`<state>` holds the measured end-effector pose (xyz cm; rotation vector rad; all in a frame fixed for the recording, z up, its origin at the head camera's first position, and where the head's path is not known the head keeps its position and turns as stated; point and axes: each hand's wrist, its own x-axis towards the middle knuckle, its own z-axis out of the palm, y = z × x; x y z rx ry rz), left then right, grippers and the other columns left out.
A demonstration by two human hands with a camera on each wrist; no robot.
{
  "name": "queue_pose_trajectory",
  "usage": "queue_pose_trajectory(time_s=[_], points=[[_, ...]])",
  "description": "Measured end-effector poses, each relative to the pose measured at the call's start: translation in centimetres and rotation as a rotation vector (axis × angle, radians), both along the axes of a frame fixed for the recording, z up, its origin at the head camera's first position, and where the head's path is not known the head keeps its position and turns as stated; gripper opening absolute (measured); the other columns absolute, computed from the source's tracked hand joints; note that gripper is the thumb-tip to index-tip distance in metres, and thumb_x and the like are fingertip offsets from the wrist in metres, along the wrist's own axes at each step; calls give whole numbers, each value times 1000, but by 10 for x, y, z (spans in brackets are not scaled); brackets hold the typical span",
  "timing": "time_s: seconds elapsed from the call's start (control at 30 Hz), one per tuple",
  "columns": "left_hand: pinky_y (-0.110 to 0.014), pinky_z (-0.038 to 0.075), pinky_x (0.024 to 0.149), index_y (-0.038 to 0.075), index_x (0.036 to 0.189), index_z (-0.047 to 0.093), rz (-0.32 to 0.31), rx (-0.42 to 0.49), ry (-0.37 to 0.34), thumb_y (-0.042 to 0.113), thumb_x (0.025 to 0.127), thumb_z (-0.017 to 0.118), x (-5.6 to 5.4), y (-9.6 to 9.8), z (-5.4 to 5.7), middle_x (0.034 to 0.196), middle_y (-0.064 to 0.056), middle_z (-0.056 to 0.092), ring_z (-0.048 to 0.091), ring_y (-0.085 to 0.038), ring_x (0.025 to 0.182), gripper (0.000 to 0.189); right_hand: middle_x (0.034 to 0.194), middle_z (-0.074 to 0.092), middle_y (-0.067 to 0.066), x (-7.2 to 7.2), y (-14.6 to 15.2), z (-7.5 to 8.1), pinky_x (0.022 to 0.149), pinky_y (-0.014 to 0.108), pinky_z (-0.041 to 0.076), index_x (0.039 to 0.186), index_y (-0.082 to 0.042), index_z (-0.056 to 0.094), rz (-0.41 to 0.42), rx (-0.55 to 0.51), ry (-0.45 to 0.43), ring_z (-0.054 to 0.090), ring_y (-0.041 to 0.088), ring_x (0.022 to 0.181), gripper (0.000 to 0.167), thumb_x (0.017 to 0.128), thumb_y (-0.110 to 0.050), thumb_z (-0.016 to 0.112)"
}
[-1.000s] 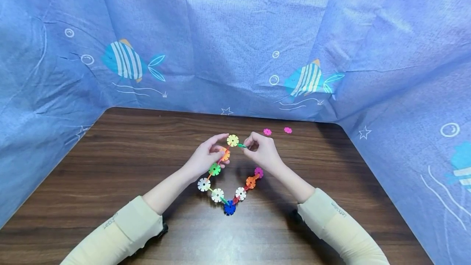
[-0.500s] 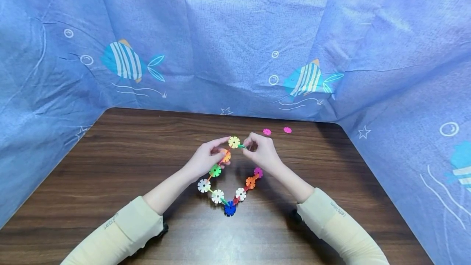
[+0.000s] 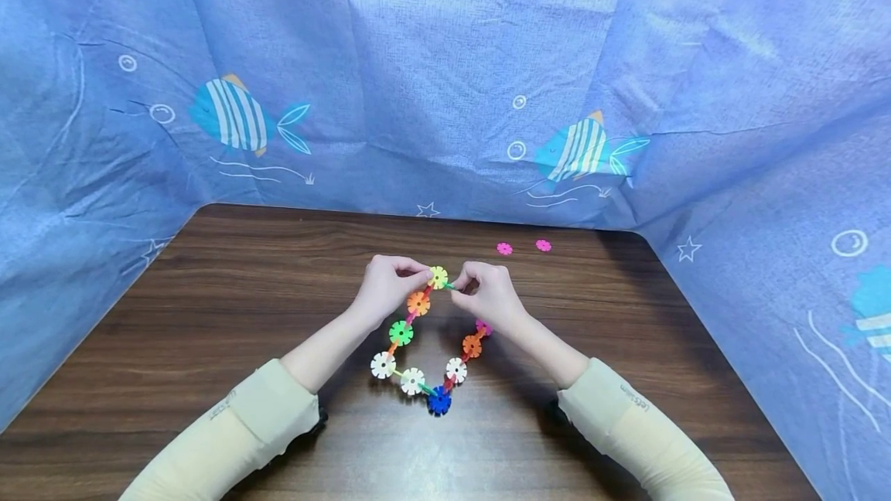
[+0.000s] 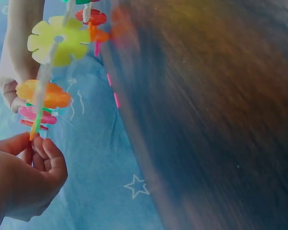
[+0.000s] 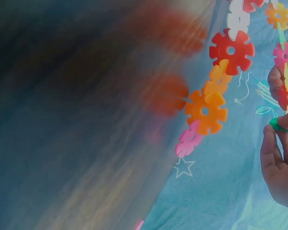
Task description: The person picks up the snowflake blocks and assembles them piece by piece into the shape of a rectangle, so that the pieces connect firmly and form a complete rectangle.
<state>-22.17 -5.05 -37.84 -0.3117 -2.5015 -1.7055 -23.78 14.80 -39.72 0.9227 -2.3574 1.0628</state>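
A chain of interlocking snowflake discs in several colours bends in an open loop in the head view. My left hand pinches the yellow disc at its far end between thumb and fingertips. Edge-on to that one is a green disc, which my right hand pinches; its green edge peeks out between the fingertips in the right wrist view. Below run an orange disc, a light green disc and white discs. A blue disc marks the near corner. The chain's other end, a magenta disc, is partly behind my right wrist.
Two loose pink discs, one left of the other, lie toward the back of the dark wooden table. A blue fish-print cloth hangs behind and beside the table.
My left hand has shifted its grip from near the orange disc up to the yellow one. The yellow end has come slightly nearer and lower, and the left side of the chain has shifted down.
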Motion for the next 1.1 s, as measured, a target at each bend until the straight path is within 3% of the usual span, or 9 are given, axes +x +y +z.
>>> queue_pose_trajectory(time_s=[0.23,0.53,0.7,0.93,1.1], points=[[-24,52,58,3,88,75,-7,44,-53,14,82,72,-2,-2,-2,76,-9,72,62,-7,61,13,66,66,-1,2,-3,0,56,17,50,66,-11,62,29,12,62,59,5,60,18,67,4,73],[-25,53,58,0,89,74,-11,119,-90,10,84,70,1,2,-3,77,-16,71,64,-11,62,12,62,63,-2,3,-6,3,51,16,45,61,-12,59,25,-7,98,54,5,55,20,66,3,71],[-25,53,58,1,88,75,-19,87,-88,11,83,71,0,-1,-3,78,-15,72,64,-12,63,12,62,62,-3,0,-7,1,53,17,47,62,-13,58,33,19,99,55,4,57,20,65,2,72],[-30,54,61,0,91,72,-104,20,-74,9,82,72,-6,-6,-3,78,-11,71,62,-10,63,12,72,64,1,-4,-4,-1,61,19,52,72,-8,60,75,42,55,61,9,65,18,70,4,72],[-42,55,65,-3,93,69,-128,26,-99,6,84,69,-9,-11,-5,79,-13,69,61,-11,63,12,79,66,2,-4,0,-2,66,21,53,88,-6,66,116,57,-21,63,13,71,18,75,-7,78]])
